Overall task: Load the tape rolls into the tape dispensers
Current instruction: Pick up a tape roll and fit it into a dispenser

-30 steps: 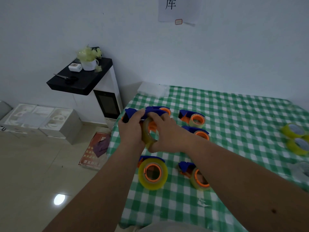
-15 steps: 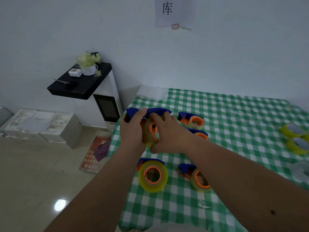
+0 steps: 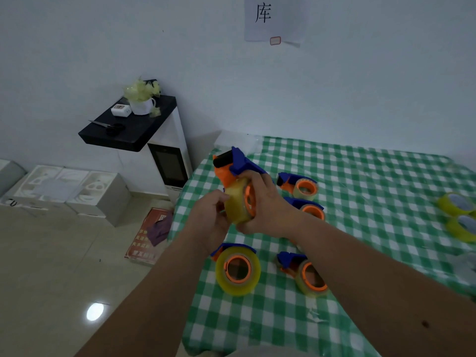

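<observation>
— Above the near-left part of the checked table (image 3: 360, 202), what are the hands doing?

— Both are raised off the cloth and meet on one tape dispenser (image 3: 238, 166), a blue and orange one tilted so its black roller end points up and away. A yellowish tape roll (image 3: 238, 204) sits on its orange hub.

— How does each hand lie?

— The right hand (image 3: 268, 210) wraps the roll and hub from the right side, fingers curled over the top and the thumb under. The left hand (image 3: 210, 220) comes in from the left with its fingers curled against the roll's outer face; whether it pinches the tape end I cannot tell.

— And on the table itself?

— Four more dispensers lie on the cloth. Two sit nearer the person: the near-left dispenser (image 3: 238, 270) shows a thick yellow roll facing the camera, and the near-right dispenser (image 3: 306, 276) lies just beside it, partly behind the right forearm. Two lie farther back, just right of the hands: the far dispenser (image 3: 300, 185) and the middle dispenser (image 3: 310, 208), each with an orange hub showing.

— Any loose tape?

— Two spare rolls (image 3: 458, 215) rest touching each other at the right edge of the table, well apart from the hands.

— Off the table?

— To the left stands a white cabinet with a black shelf (image 3: 128, 130) holding a white cup of pale flowers (image 3: 141, 99) and scissors (image 3: 108, 126). White foam boxes (image 3: 69, 191) sit on the floor, and a paper sign (image 3: 273, 19) hangs on the wall.
</observation>
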